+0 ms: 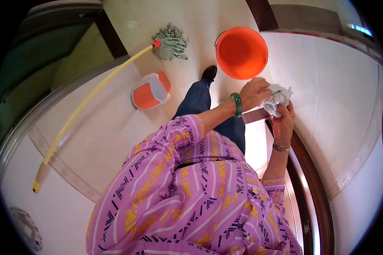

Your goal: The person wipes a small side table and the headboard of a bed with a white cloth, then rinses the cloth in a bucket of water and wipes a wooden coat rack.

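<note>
A crumpled white cloth (278,97) is bunched between my two hands, just below and right of an orange bucket (241,53). My left hand (254,92), with a green bangle at its wrist, is closed on the cloth's left side. From below, my right hand (284,125) grips the cloth's lower right part, its fingers curled up around it; a metal watch band circles that wrist. Both hands are off the floor, close to a tiled wall. Some fingertips are hidden by the cloth's folds.
A mop with a grey-green head (170,41) leans by its yellow handle (93,102) at the left. Beside my legs stands a small orange-and-white bin (150,91). At the right, a brown door frame (317,187) runs along the wall (340,97).
</note>
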### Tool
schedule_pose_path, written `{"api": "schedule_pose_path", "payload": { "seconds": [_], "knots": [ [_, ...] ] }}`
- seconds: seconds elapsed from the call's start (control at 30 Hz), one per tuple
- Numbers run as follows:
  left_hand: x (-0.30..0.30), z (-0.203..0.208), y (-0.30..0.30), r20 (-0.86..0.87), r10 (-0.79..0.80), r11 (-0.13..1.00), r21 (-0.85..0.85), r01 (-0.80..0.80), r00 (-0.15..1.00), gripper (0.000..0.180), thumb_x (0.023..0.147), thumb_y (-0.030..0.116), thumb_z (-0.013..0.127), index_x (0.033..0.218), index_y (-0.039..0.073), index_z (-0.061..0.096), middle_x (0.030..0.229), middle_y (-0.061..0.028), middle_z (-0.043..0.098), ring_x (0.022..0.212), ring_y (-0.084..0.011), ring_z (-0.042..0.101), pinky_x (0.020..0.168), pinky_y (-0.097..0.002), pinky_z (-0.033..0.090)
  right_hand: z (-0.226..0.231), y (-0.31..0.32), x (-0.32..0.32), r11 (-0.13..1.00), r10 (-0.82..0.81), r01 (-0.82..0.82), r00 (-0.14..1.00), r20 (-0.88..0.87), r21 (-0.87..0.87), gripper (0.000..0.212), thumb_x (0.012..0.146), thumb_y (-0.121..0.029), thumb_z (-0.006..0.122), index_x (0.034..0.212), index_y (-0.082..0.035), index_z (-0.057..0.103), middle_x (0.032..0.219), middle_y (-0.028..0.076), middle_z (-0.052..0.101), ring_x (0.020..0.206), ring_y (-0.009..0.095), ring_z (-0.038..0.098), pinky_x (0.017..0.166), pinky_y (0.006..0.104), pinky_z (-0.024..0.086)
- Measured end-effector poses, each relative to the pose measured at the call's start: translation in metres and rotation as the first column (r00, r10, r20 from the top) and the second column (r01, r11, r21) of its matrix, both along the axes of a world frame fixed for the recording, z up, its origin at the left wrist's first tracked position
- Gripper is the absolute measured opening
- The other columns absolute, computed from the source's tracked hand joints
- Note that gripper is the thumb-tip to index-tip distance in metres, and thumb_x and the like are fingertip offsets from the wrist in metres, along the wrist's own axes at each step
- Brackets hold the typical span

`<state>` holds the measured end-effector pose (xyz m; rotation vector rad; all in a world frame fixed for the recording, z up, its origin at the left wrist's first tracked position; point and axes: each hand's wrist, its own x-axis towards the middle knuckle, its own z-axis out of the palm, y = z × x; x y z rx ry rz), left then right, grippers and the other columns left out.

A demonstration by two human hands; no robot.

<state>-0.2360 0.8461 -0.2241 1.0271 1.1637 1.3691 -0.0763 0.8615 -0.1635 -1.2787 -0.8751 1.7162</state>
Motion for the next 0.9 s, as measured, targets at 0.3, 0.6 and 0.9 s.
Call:
{"api": "schedule_pose_path", "payload": {
  "seconds": [0.3, 0.6, 0.9],
  "knots": [
    [0.018, 0.003, -0.024, 0.056, -0.14, 0.98, -0.133, 0.146, 0.989, 0.014, 0.091, 0.018, 0.053, 0.089, 0.007, 0.06, 0.075, 0.0014, 0.052, 0.066, -0.0085, 0.05, 0.057, -0.0242, 0.04, 0.017, -0.063, 0.06, 0.992, -0.098, 0.081, 0.974, 0.204, 0.094, 0.039, 0.077, 0.006, 0.049, 0.116, 0.005, 0.056, 0.099, 0.011, 0.062, 0.088, 0.015, 0.06, 0.081, 0.0259, 0.049],
    [0.192, 0.047, -0.151, -0.01, -0.809, 0.581, -0.16, 0.798, 0.588, 0.024, 0.088, 0.02, 0.061, 0.102, 0.0, 0.058, 0.078, -0.0021, 0.059, 0.067, -0.0063, 0.055, 0.059, -0.0225, 0.046, -0.023, -0.266, 0.19, 0.951, -0.306, 0.289, 0.932, 0.197, 0.11, 0.049, 0.092, -0.039, 0.053, 0.126, -0.004, 0.051, 0.108, 0.003, 0.06, 0.096, 0.01, 0.055, 0.08, 0.0259, 0.046],
    [0.525, 0.064, -0.515, -0.299, -0.913, 0.269, 0.072, 0.96, 0.278, 0.022, 0.094, 0.019, 0.054, 0.097, -0.001, 0.064, 0.081, 0.0039, 0.058, 0.078, -0.0046, 0.049, 0.068, -0.0196, 0.042, -0.014, -0.71, 0.459, 0.509, -0.855, 0.766, 0.502, 0.13, 0.393, 0.015, 0.082, -0.014, 0.065, 0.084, 0.0, 0.062, 0.081, 0.003, 0.062, 0.081, 0.012, 0.057, 0.074, 0.0279, 0.046]
  ]
}}
